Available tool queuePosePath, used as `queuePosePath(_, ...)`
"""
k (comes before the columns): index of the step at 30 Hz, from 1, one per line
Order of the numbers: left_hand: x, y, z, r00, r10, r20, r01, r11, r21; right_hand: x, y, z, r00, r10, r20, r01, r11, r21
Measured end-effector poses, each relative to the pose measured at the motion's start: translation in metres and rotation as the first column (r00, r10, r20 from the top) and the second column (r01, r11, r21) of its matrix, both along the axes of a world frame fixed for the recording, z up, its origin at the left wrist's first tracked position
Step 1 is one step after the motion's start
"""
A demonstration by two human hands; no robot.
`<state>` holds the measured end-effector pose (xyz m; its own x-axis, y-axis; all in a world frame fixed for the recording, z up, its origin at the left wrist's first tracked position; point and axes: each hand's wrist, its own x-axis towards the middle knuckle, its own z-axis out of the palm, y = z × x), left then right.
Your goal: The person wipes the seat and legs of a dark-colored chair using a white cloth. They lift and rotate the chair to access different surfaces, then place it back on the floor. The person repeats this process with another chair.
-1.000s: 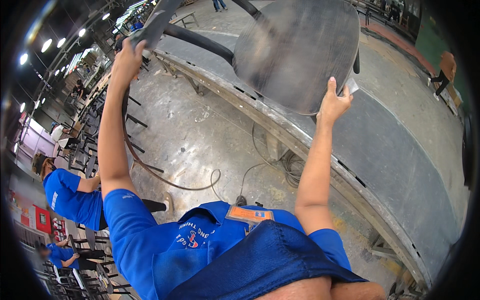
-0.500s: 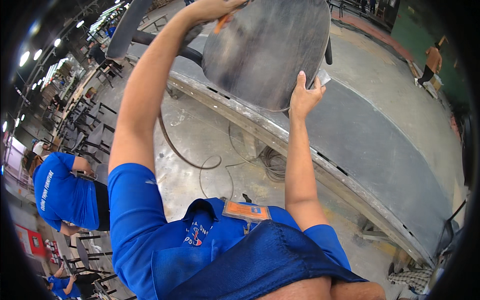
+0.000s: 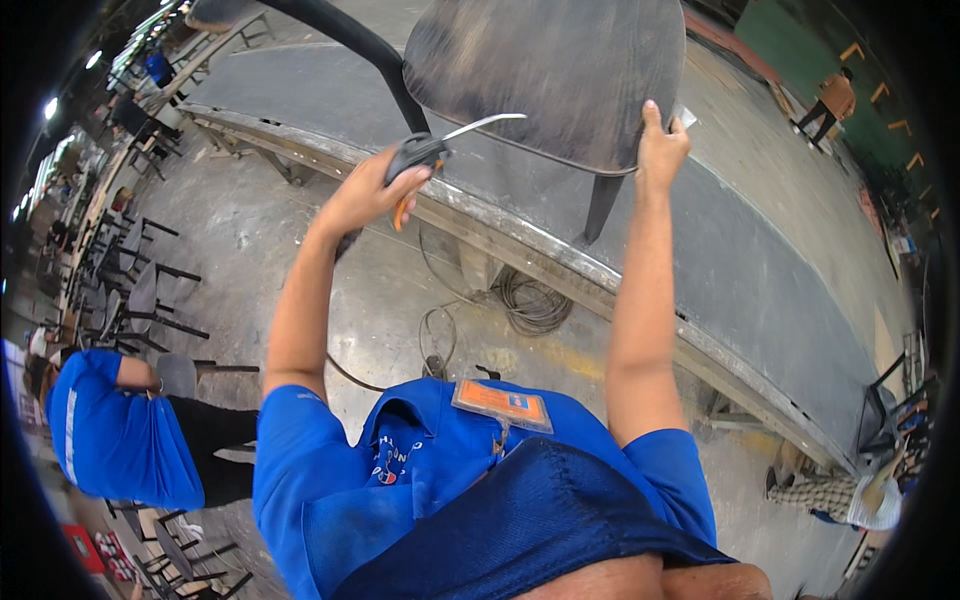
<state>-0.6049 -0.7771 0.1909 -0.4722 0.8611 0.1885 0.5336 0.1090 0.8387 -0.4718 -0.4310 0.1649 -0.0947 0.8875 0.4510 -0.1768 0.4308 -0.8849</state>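
Note:
In my left hand is an air blow gun with a dark body, an orange trigger and a thin bent metal nozzle. My fingers are wrapped round it, and the nozzle points right, in front of the seat's near left edge. A dark wooden chair seat with streaky dust or grain stands over the table. My right hand grips its near right edge, thumb on top. Something small and whitish shows at those fingers; its kind is unclear. One chair leg reaches down to the tabletop. The chair's far part is cut off.
The long grey-topped table runs across in front of me. Coiled hose lies on the floor beneath it. Dark chairs stand at left, near a person in a blue shirt. Another person stands far right.
My left hand has come back from over the seat toward me, with the blow gun now in plain sight. My right hand still holds the seat edge; more of the chair leg shows.

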Motion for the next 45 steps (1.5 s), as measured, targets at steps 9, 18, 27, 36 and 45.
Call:
queuePosePath(9, -0.175, -0.101, -0.269, 0.634, 0.705, 0.318, -0.629, 0.71, -0.318, -0.008, 0.053, 0.02, 0.972, 0.035, 0.231, -0.014, 0.996, -0.092)
queuePosePath(18, -0.318, 0.053, -0.359, 0.533, 0.709, 0.462, -0.719, 0.667, -0.194, -0.004, 0.085, 0.036, 0.934, 0.223, 0.28, -0.137, 0.945, -0.297)
queuePosePath(27, -0.3, 0.121, -0.401, 0.648, 0.76, -0.058, -0.762, 0.645, -0.06, 0.001, 0.068, 0.046, 0.935, 0.067, 0.348, 0.05, 0.947, -0.318)
queuePosePath(36, -0.364, 0.045, -0.537, 0.439, 0.893, 0.097, -0.872, 0.45, -0.193, 0.016, 0.045, 0.056, 0.845, -0.184, 0.502, 0.261, 0.961, -0.086)
queuePosePath(45, -0.421, 0.069, -0.598, 0.7, 0.578, -0.42, -0.713, 0.598, -0.365, 0.046, 0.036, 0.06, 0.808, -0.029, 0.588, 0.026, 1.0, 0.014)
